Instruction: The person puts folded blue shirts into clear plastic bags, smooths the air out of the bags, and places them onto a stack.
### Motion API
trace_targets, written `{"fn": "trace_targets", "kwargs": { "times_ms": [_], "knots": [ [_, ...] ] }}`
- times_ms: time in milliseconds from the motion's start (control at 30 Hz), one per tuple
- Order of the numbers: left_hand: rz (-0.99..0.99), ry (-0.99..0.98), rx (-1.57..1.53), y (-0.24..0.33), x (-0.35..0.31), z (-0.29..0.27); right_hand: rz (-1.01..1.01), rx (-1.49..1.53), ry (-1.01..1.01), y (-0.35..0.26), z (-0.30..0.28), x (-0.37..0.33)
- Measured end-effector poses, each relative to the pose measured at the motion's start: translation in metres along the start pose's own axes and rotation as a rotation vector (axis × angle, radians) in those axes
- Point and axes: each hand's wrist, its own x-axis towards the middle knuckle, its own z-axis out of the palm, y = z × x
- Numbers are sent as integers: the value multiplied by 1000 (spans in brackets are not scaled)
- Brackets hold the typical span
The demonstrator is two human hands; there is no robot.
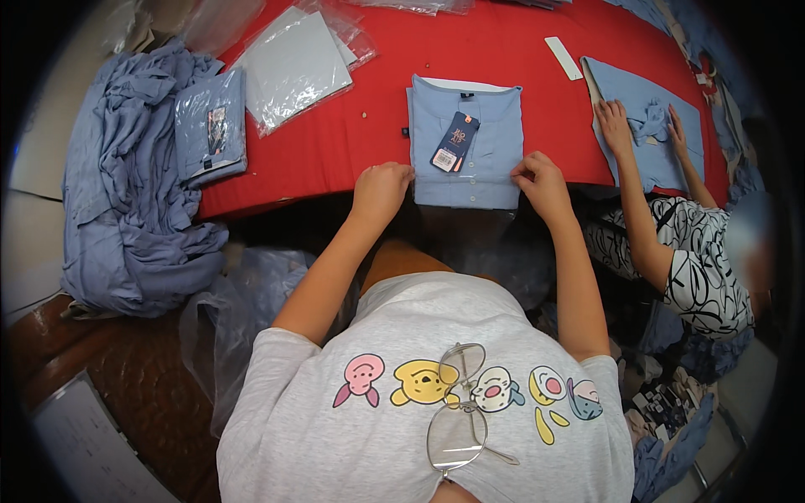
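A light blue folded shirt lies in front of me at the table's near edge, its lower end overhanging. A dark blue hang tag rests on its front, beside small buttons. Thin clear plastic, seemingly a bag, shows faintly over and below the shirt's lower part. My left hand pinches at the shirt's left edge, and my right hand pinches at its right edge. Both pinches sit level with a shiny line across the shirt that looks like the bag's mouth.
A red cloth covers the table. Leftward lie a bagged blue shirt, flat plastic bags and a heap of blue garments. To the right, a co-worker's hands rest on another blue garment, near a white strip.
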Motion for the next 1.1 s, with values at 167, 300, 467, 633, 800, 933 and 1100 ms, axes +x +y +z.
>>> {"fn": "trace_targets", "kwargs": {
  "times_ms": [167, 300, 467, 633, 800, 933, 1100],
  "knots": [
    [-15, -33, -14, 15, 32, -22, 16, 47, 148, 12, 1, -3],
    [218, 95, 26, 1, 46, -6, -31, 36, 206, 18, 5, 2],
    [276, 30, -3, -15, 64, 12, -120, -61, 161, 19, 2, 21],
    [364, -64, 37, -16, 69, -1, -58, -25, 29, 12, -12, 28],
    [616, 160, -14, -13, 36, -23, -171, 38, 88, 7, -20, -6],
    [568, 142, -64, -9, 41, -24, -208, -3, 146, 3, -24, -14],
    [422, 14, -61, -8, 70, -13, -192, -82, 149, 1, -29, 3]
  ]
}}
